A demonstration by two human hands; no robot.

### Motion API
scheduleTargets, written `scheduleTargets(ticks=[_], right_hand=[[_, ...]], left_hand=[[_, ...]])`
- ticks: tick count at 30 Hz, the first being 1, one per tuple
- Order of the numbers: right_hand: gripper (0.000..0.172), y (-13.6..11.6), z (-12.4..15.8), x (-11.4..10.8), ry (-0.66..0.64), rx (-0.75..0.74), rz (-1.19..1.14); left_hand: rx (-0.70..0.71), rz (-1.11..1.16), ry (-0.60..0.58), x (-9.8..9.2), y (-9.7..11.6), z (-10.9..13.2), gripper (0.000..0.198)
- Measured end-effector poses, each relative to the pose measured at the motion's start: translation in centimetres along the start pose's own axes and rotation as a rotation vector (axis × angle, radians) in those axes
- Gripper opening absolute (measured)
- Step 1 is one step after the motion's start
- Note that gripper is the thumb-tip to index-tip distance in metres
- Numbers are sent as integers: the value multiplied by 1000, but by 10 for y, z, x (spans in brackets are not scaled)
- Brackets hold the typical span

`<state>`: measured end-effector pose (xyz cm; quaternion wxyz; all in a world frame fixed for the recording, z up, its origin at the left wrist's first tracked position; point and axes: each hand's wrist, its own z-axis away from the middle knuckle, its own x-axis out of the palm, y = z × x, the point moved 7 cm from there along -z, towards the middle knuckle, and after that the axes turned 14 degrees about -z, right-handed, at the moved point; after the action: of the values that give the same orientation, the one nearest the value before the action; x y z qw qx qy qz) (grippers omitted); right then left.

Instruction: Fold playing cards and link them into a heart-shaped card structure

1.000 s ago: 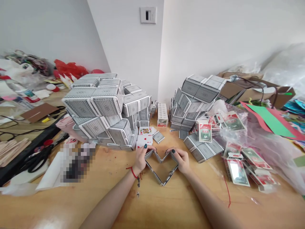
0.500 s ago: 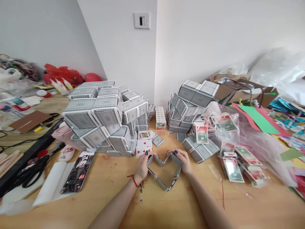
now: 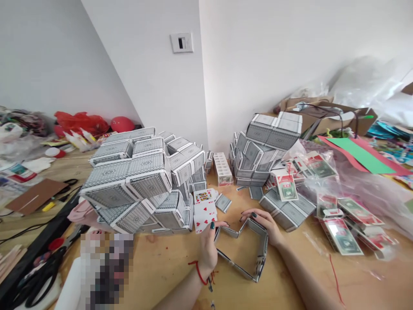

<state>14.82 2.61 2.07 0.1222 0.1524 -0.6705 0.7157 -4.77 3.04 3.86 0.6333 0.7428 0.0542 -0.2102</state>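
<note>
A heart-shaped frame of folded playing cards stands on edge on the table, its notch facing away from me. My left hand is curled against its left lobe, thumb and fingers at the top edge. Around the right lobe bends my right hand, fingertips over the rim near the notch. The palm-side contact of both hands is partly hidden. Just beyond the left hand lie face-up playing cards showing hearts, with a small folded card piece beside them.
Stacked grey card blocks rise at left, with another stack at right. Between them stands a carton of card boxes. Red-green card boxes and plastic wrap lie right; black scissors lie left.
The view has shifted, so the hands and heart-shaped frame appear farther right and lower. Both hands remain at the frame's sides. A phone on the left is now blurred out by pixelation.
</note>
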Motion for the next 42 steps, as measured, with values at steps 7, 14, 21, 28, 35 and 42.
scheduleTargets(ticks=[7, 14, 21, 28, 35, 42], right_hand=[[31, -2, -1, 5, -6, -3, -37], [36, -16, -6, 15, -81, -10, 180], [25, -114, -55, 79, -275, -407, 791], [28, -108, -147, 125, -298, -457, 1528], [30, -76, -193, 134, -273, -353, 1660], [31, -98, -187, 141, -290, -370, 1598]], left_hand=[[8, 1, -12, 1, -1, -1, 46], [22, 4, 33, -1, -1, -4, 44], [-46, 55, 88, 0, -6, -7, 43], [-84, 31, 59, 2, -7, -4, 43], [-51, -1, 56, 0, 7, 0, 47], [-5, 33, 56, 0, 8, 0, 50]])
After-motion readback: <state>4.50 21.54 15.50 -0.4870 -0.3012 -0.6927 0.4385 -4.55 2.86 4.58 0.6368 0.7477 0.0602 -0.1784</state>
